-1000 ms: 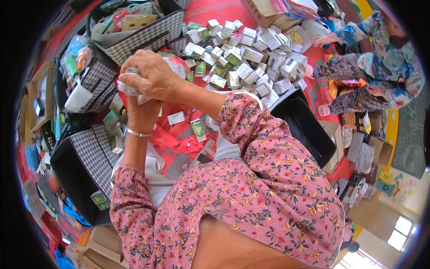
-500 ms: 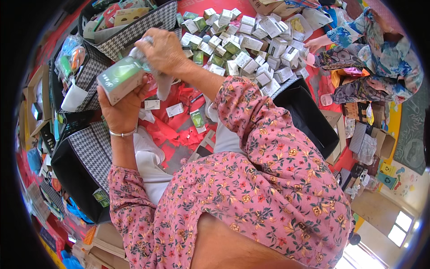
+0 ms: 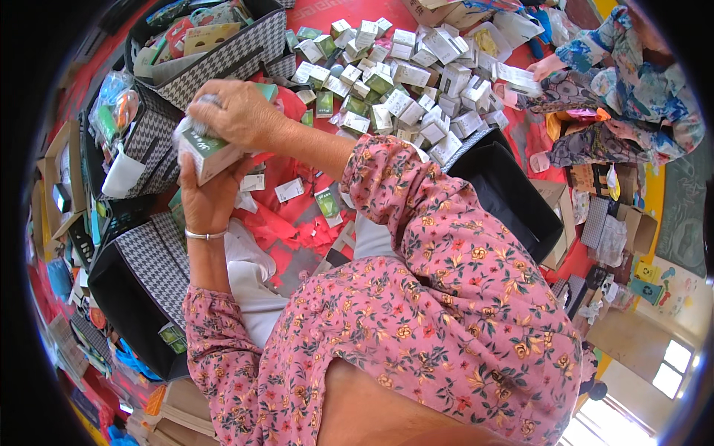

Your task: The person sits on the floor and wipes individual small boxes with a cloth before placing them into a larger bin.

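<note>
My left hand (image 3: 204, 207) grips a green and white carton (image 3: 217, 157) from below, its fingers closed round the lower sides. Over the carton's top is my right hand (image 3: 242, 113), bunched on a grey cloth (image 3: 199, 126) that touches the box near its left end. Part of the carton is hidden under that hand, and the cloth is smeared by motion. On the red floor covering beyond lies a large heap of small white and green boxes (image 3: 409, 73). A green box (image 3: 327, 207) and a white one (image 3: 289, 189) lie singly between my legs.
Houndstooth-patterned bins (image 3: 216, 70) with mixed goods stand at the far left. An open black bin (image 3: 509, 197) is beside my right arm, another black bin (image 3: 130, 286) at my left. At the right, another person's hand (image 3: 547, 67) holds a white box (image 3: 518, 79).
My right hand with the cloth has moved left and down onto the carton. The carton has shifted slightly right. The other person's hand now holds up a white box.
</note>
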A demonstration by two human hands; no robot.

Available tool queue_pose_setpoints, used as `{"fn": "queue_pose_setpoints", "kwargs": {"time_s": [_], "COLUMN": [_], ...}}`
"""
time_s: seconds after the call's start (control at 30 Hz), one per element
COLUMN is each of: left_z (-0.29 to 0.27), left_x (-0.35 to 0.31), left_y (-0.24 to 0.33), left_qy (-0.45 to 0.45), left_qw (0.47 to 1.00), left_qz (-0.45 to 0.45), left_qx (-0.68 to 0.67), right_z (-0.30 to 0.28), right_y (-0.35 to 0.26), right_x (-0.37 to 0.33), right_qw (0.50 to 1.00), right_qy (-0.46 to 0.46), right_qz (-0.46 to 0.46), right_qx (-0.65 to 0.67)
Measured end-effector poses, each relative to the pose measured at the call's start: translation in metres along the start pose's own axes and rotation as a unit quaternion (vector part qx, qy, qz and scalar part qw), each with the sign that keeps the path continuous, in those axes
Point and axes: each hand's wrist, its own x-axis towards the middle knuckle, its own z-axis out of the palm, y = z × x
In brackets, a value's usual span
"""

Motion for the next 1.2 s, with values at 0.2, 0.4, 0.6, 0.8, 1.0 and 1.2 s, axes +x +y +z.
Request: {"fn": "queue_pose_setpoints", "kwargs": {"time_s": [0.2, 0.4, 0.6, 0.8, 1.0, 1.2], "left_z": [0.000, -0.011, 0.000, 0.003, -0.035, -0.055], "left_x": [0.001, 0.001, -0.008, -0.009, 0.001, -0.002], "left_y": [0.017, 0.005, 0.009, 0.017, 0.019, 0.035], "left_qy": [0.054, 0.103, 0.054, 0.117, 0.170, 0.279], "left_qw": [0.993, 0.938, 0.913, 0.915, 0.750, 0.779], "left_qz": [0.060, -0.086, 0.012, 0.051, 0.080, 0.161], "left_qx": [0.090, 0.319, 0.405, 0.383, 0.634, 0.537], "right_z": [-0.017, 0.008, 0.010, -0.003, 0.037, 0.021], "right_y": [0.034, -0.006, 0.022, 0.059, 0.020, 0.021], "right_x": [0.017, 0.003, -0.003, 0.017, -0.015, -0.012], "right_qw": [0.979, 0.992, 0.980, 0.964, 0.944, 0.945], "right_qy": [0.141, 0.000, -0.097, 0.069, -0.069, -0.076], "right_qz": [0.005, -0.116, -0.099, -0.085, -0.230, -0.186], "right_qx": [-0.148, -0.044, -0.140, -0.241, -0.226, -0.257]}}
